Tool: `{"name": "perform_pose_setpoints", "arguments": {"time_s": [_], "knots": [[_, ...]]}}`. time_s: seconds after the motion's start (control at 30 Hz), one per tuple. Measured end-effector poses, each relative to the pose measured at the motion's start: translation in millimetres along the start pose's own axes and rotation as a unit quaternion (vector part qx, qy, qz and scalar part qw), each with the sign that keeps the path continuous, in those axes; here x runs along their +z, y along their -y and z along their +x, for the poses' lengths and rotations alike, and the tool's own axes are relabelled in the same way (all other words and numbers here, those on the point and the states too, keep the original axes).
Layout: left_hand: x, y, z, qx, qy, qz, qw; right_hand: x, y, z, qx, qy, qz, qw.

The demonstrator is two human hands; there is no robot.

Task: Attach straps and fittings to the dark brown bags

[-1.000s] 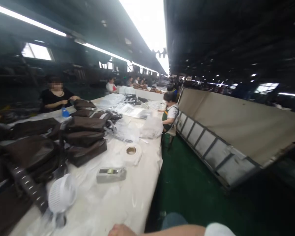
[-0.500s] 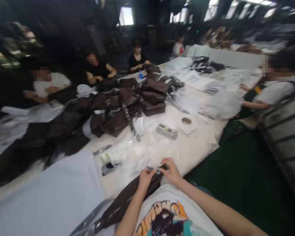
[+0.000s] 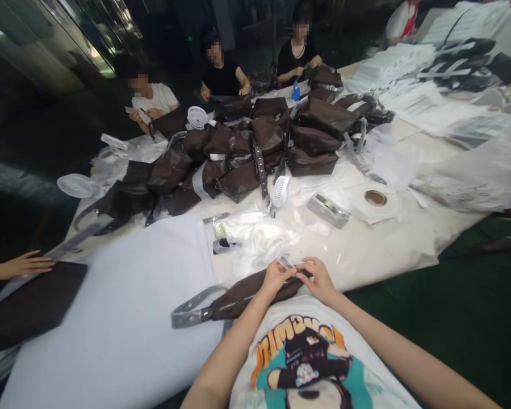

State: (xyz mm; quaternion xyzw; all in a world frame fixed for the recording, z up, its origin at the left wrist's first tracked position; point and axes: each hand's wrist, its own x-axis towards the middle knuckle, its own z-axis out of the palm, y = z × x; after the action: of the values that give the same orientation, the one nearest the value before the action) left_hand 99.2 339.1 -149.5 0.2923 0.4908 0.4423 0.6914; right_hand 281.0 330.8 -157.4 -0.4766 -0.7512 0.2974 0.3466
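The left hand [image 3: 276,279] and right hand [image 3: 319,280] pinch a small shiny piece [image 3: 286,263].
It lies on a brown strap [image 3: 249,298] under the hands, by the desk [image 3: 387,253] edge.

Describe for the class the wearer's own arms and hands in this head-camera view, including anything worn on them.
The left hand and the right hand are bare, with no gloves. The forearms show no watch or band. The person wears a white T-shirt printed with orange lettering and a black and teal graphic.
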Motion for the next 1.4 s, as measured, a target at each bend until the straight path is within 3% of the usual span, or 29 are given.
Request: {"name": "perform_pose_setpoints", "arguments": {"time_s": [0.3, 0.5, 0.77, 1.0, 1.2, 1.4], "knots": [[-12.2, -6, -1, -0.022, 0.104, 0.064, 0.992, 5, -11, 0, 0.052, 0.018, 0.113, 0.992], [-6.7, -1, 1, -0.019, 0.001, 0.083, 0.996, 3, -7, 2, 0.082, 0.005, 0.168, 0.982], [-3.2, -9, -1, -0.045, -0.043, 0.061, 0.996, 10, 0, 18, 0.176, -0.012, 0.225, 0.958], [-11.2, -10, -5, -0.055, -0.01, 0.031, 0.998, 12, -1, 24, 0.234, -0.01, 0.265, 0.935], [-15.3, -9, -5, -0.056, 0.016, 0.036, 0.998, 5, 5, 29, 0.229, 0.03, 0.275, 0.933], [-14.2, -7, 0, -0.043, -0.04, 0.058, 0.997, 6, 9, 39, 0.265, 0.041, 0.271, 0.924]]}}
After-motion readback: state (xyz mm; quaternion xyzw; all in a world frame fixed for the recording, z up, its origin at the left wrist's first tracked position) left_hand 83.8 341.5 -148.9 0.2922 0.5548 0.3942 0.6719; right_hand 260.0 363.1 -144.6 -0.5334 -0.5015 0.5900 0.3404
